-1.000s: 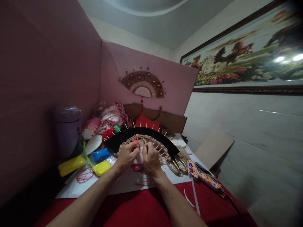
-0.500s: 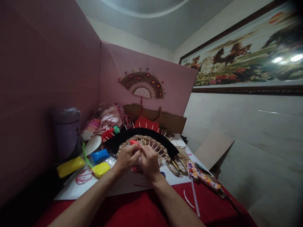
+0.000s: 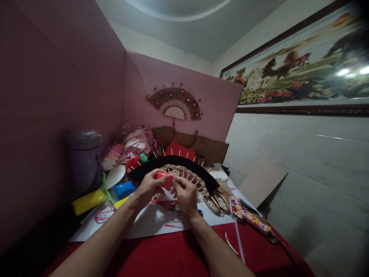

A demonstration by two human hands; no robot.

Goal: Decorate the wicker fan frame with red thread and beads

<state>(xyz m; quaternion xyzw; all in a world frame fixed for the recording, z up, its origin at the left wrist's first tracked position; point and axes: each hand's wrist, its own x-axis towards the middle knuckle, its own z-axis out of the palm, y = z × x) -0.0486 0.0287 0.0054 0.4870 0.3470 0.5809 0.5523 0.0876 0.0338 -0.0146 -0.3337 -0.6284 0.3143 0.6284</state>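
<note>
Red packet (image 3: 166, 181): held between both hands, in front of black fan (image 3: 180, 161). Left hand (image 3: 151, 184): thumb and fingers gripping left side. Right hand (image 3: 186, 194): fingertips pinching right edge. Hands partly block fan's wicker weave (image 3: 199, 182). Scissors (image 3: 216, 201), glue gun (image 3: 250, 216): rightward. Blue packet (image 3: 123, 189): leftward. Versus earlier frame: more red packet exposed; round yellow packet (image 3: 120, 202) now mostly behind left forearm (image 3: 112, 223).

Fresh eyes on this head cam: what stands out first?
Likely the bright red piece between the left hand and right hand, just in front of the curved black strip. Next, the flower-dotted fan on the pink panel behind, and the large framed horse picture on the wall at upper right.
</note>
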